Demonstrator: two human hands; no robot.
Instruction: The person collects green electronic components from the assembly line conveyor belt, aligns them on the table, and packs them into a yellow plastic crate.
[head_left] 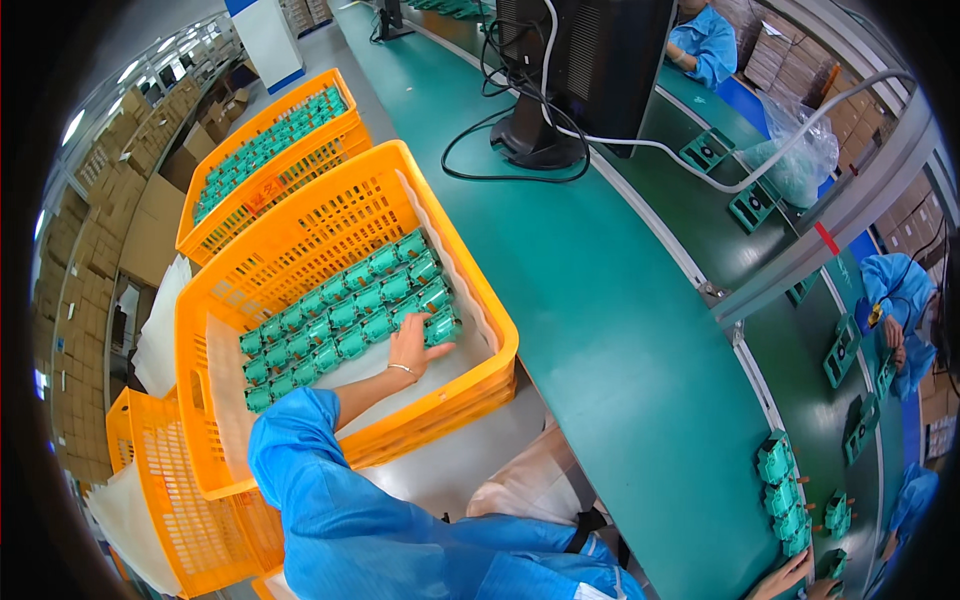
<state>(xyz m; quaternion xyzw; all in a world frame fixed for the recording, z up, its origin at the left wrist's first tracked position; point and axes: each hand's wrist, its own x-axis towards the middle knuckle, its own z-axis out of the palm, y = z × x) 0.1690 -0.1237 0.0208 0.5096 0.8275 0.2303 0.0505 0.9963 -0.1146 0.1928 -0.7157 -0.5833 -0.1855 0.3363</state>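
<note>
left hand, thin bracelet at the wrist, is inside the orange basket, palm down at the near right end of the rows of green parts. thumb and fingers are part-way spread about the end part; contact looks likely, but cannot tell whether it is gripped. parts lie side by side on a white liner, which shows bare on the near side of the rows. second orange basket, also holding green parts, stands just beyond. at lower right, a bare hand is at the near end of a row of green units on the green bench; arm cropped, so cannot tell whether it is the person's right hand, nor its grip. black monitor stands on the far bench.
</note>
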